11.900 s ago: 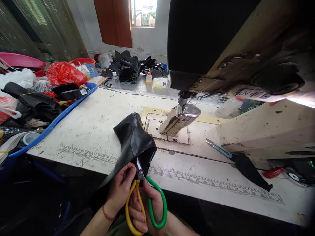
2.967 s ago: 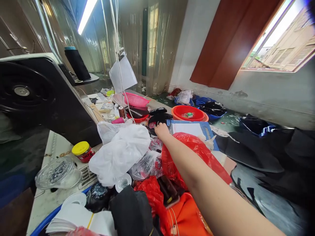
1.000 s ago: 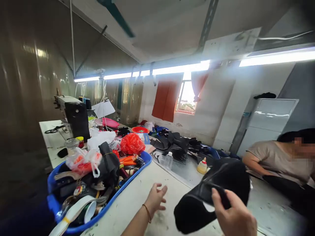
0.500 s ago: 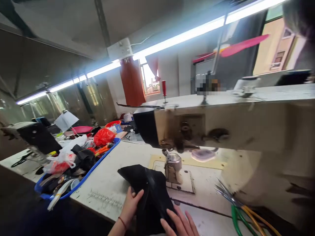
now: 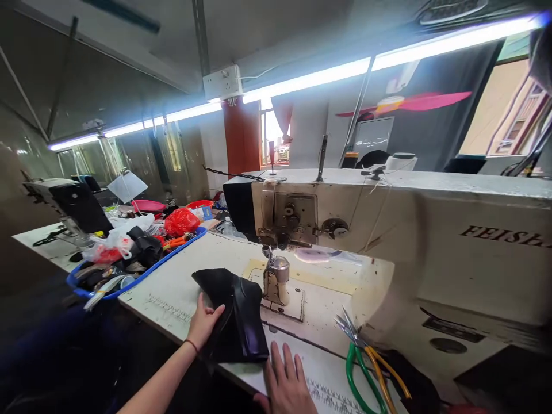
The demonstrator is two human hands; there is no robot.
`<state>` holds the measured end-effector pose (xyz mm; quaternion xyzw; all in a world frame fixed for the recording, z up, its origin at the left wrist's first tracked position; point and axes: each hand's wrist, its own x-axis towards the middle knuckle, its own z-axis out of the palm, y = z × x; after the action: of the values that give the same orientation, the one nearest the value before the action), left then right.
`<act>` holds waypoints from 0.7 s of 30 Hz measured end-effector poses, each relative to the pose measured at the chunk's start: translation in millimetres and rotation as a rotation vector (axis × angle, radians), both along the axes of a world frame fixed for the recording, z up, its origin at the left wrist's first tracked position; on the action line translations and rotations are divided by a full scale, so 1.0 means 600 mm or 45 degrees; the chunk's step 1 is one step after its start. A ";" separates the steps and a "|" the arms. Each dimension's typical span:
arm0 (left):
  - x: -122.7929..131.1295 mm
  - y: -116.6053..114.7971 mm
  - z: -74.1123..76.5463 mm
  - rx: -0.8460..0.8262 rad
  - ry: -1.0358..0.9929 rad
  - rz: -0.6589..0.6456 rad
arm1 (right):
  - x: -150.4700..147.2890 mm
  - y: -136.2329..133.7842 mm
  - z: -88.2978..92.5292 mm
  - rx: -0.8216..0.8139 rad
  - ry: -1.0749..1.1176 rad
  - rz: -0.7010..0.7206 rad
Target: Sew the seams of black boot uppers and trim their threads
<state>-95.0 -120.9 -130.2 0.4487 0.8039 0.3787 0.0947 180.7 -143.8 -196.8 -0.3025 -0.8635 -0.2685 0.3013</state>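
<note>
A black leather piece [image 5: 235,325] with a raised seam down its middle lies over the front of the sewing table, left of the machine's post. My left hand [image 5: 204,321] grips its left edge, thumb on top and the other fingers partly hidden behind it. My right hand [image 5: 287,376] is open and lies flat on the table, fingers stretched out by the piece's lower right corner. Close behind the piece stands the sewing machine's post [image 5: 276,280], under the needle head [image 5: 288,221]. Whether my right fingertips touch the leather I cannot tell.
Scissors [image 5: 353,339] with green and orange handles lie right of my right hand. A blue tray [image 5: 150,276] heaped with bags and scraps stands at the left. Beyond it is another machine [image 5: 73,207]. The machine's arm [image 5: 388,224] spans the right side.
My right hand has moved off the leather's surface and down onto the table beside it. My left hand still holds the left edge. The camera view has swung to the right.
</note>
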 end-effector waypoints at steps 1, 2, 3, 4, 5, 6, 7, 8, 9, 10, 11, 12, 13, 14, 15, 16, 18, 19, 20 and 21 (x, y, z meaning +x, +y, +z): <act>0.002 0.001 0.012 0.008 0.086 0.003 | 0.001 -0.005 0.003 -0.034 0.037 -0.004; 0.000 0.005 0.027 0.016 0.161 -0.018 | 0.002 -0.010 0.008 -0.084 0.083 -0.008; -0.004 0.014 0.044 0.025 0.232 -0.061 | 0.003 -0.015 0.014 -0.153 0.130 -0.001; -0.010 0.027 0.063 0.033 0.303 -0.120 | 0.006 -0.021 0.021 -0.241 0.178 0.025; -0.018 0.045 0.082 0.029 0.359 -0.195 | 0.009 -0.025 0.028 -0.349 0.222 0.083; -0.026 0.065 0.101 0.008 0.397 -0.276 | 0.014 -0.028 0.036 -0.476 0.277 0.154; -0.033 0.087 0.118 -0.028 0.419 -0.362 | 0.020 -0.030 0.044 -0.619 0.355 0.213; -0.038 0.106 0.134 -0.070 0.431 -0.449 | 0.027 -0.030 0.055 -0.768 0.451 0.243; -0.039 0.122 0.148 -0.108 0.435 -0.539 | 0.034 -0.028 0.069 -0.904 0.555 0.245; -0.035 0.131 0.161 -0.136 0.435 -0.635 | 0.041 -0.024 0.086 -1.004 0.654 0.224; -0.027 0.135 0.174 -0.146 0.433 -0.740 | 0.046 -0.017 0.108 -1.053 0.742 0.197; -0.013 0.133 0.188 -0.138 0.433 -0.852 | 0.050 -0.009 0.135 -1.058 0.806 0.178; 0.004 0.125 0.201 -0.113 0.434 -0.970 | 0.050 0.002 0.164 -1.023 0.840 0.189; 0.025 0.114 0.216 -0.077 0.439 -1.090 | 0.048 0.014 0.197 -0.979 0.869 0.208; 0.047 0.102 0.230 -0.033 0.447 -1.197 | 0.044 0.028 0.229 -0.983 0.873 0.220; 0.068 0.091 0.244 0.006 0.458 -1.290 | 0.037 0.041 0.260 -1.062 0.875 0.226; 0.103 0.075 0.265 0.160 0.432 -1.435 | 0.023 0.067 0.310 -1.552 0.827 0.352; 0.115 0.073 0.272 0.232 0.381 -1.452 | 0.017 0.077 0.327 -1.833 0.842 0.414; 0.122 0.075 0.275 0.286 0.322 -1.445 | 0.012 0.086 0.339 -2.058 0.875 0.472; 0.125 0.082 0.276 0.310 0.262 -1.408 | 0.009 0.094 0.345 -2.211 0.940 0.512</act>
<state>-20.1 -71.7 35.2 0.8446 0.4055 0.3169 0.1476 186.0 -87.5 10.4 -0.3319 -0.6474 0.6326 0.2655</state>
